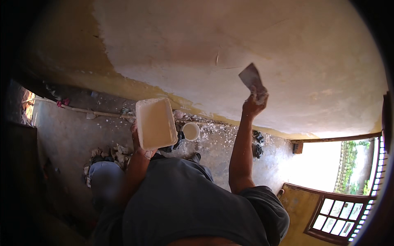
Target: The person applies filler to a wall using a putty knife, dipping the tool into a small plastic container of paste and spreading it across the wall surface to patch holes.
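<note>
My left hand grips a pale rectangular tub from below and along its left side. Its inside is coated cream; how much filler it holds, I cannot tell. Up by the wall, my right hand is closed round a putty knife, its broad grey blade pointing up and left. The handle is mostly hidden by my fingers, which are smeared white. Pale skim coat covers most of the wall, ending in a ragged edge against yellowish-brown paint at left. Whether the blade touches the wall, I cannot tell.
On the floor below stands a white bucket, among scattered white flecks. A long pole lies along the wall's foot. Crumpled bags and a blue rounded object sit at lower left. Dark plastic scraps lie right; beyond is a bright doorway.
</note>
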The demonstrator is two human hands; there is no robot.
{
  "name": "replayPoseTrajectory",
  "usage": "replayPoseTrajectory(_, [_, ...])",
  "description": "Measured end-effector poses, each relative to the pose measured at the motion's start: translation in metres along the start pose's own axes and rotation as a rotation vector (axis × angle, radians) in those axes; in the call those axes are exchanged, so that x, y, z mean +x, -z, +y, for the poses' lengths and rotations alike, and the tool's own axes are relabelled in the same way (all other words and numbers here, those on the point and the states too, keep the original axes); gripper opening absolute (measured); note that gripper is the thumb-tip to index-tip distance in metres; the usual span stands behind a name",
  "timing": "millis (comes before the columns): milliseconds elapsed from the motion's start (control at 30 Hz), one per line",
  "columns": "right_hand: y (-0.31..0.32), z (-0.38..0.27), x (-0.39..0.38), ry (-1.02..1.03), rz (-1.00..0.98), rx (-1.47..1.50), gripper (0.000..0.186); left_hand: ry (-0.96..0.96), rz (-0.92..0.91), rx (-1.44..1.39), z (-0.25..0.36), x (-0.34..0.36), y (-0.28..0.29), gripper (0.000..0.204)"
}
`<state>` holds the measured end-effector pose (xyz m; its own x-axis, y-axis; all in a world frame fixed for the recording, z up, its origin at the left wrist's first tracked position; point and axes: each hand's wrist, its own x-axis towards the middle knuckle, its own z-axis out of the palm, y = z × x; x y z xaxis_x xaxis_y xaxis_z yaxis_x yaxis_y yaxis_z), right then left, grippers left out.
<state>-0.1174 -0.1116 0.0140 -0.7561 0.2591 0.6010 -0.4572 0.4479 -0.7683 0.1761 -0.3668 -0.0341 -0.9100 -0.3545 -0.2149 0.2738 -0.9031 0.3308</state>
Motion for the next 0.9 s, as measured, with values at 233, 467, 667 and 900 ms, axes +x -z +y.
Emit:
replayPoseTrajectory(233, [-0.052,0.004,-0.045,0.793,-0.446,-0.325,0.015,0.021,0.065,0.02,-0.006,0.001,-0.012,0.053])
replayPoseTrajectory(467, [-0.072,-0.029,-0.004,0.723,-0.3,-0.348,0.018,0.061,0.112,0.015,-0.004,0.005,0.008,0.052])
replayPoseTrajectory(667, [-0.056,-0.082,0.043,0.793,-0.202,-0.297,0.01,0.079,0.093,0.05,-0.005,0.006,0.007,0.052])
replayPoseTrajectory(900, [-0.022,-0.124,0.089,0.628,0.01,0.068,0.013,0.068,-0.019,0.023,-0.005,0.002,0.001,0.05])
